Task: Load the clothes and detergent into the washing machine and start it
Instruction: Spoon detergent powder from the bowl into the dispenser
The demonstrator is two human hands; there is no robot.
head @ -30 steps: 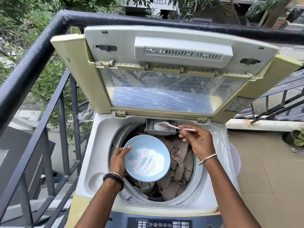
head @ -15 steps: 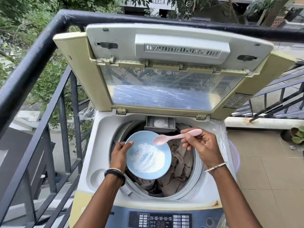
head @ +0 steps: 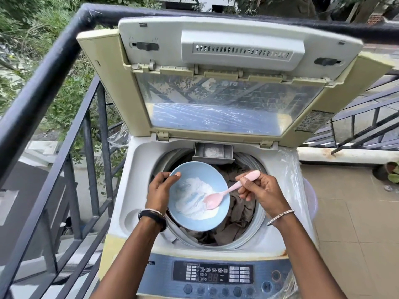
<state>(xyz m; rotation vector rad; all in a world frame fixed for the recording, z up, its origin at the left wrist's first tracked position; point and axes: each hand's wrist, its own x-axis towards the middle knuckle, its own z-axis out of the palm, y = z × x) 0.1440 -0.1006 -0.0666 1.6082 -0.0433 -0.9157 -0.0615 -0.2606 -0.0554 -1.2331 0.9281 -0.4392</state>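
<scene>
A top-loading washing machine (head: pixel 138 169) stands with its lid (head: pixel 216 89) raised. Brown-grey clothes (head: pixel 239 214) fill the drum. My left hand (head: pixel 160 190) grips the rim of a light blue bowl (head: pixel 194 221) of white detergent powder (head: pixel 192 199), held over the drum. My right hand (head: pixel 261 189) pinches the handle of a pink spoon (head: pixel 226 193), whose scoop rests in the powder. The small detergent drawer (head: pixel 212 153) at the back of the drum opening is pulled out, with some white powder in it.
The control panel (head: pixel 212 275) with buttons and a display runs along the machine's front. A black metal railing (head: pixel 54 67) borders the left and back. Tiled floor (head: pixel 354 223) and a potted plant (head: pixel 388 172) lie to the right. Clear plastic wrap (head: pixel 289 169) covers the machine's right side.
My right hand brought the pink spoon back from the detergent drawer and lowered its scoop into the powder in the bowl. The bowl stayed over the drum.
</scene>
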